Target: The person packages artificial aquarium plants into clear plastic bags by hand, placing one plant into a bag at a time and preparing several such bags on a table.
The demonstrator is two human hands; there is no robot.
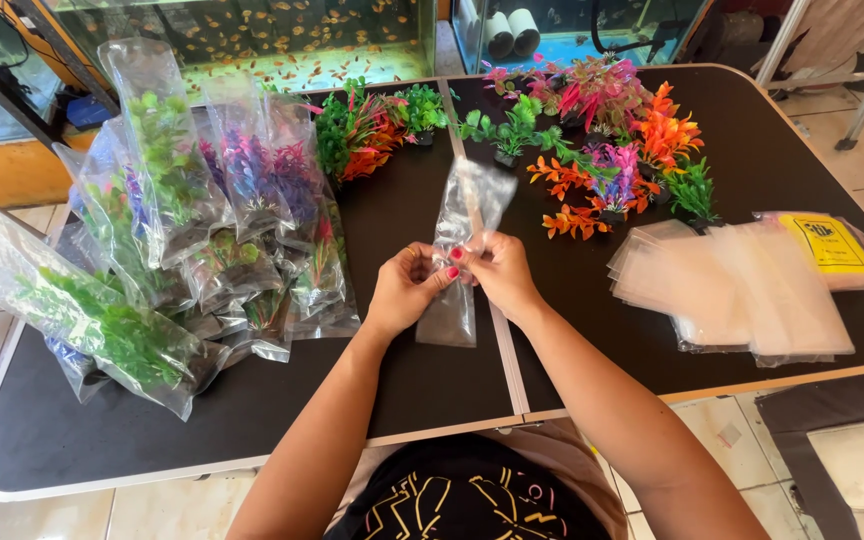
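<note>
A clear plastic bag point(462, 240) is held up over the middle of the black table point(392, 380).

Bagged plastic plants point(152, 230) are heaped at left; the bag's edge is pinched by the left hand point(407, 290) and right hand point(497, 272), fingers clamped on its film as if to part it; loose plants point(592, 130) and empty bags point(742, 290) lie right.

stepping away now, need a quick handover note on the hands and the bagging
Left hand and right hand: both pinch one empty clear bag above the table.
Done: bagged plants piled at left.
Left: loose plants at the far side, unbagged.
Spare bags stacked at right, beside a yellow-labelled pack.
</note>
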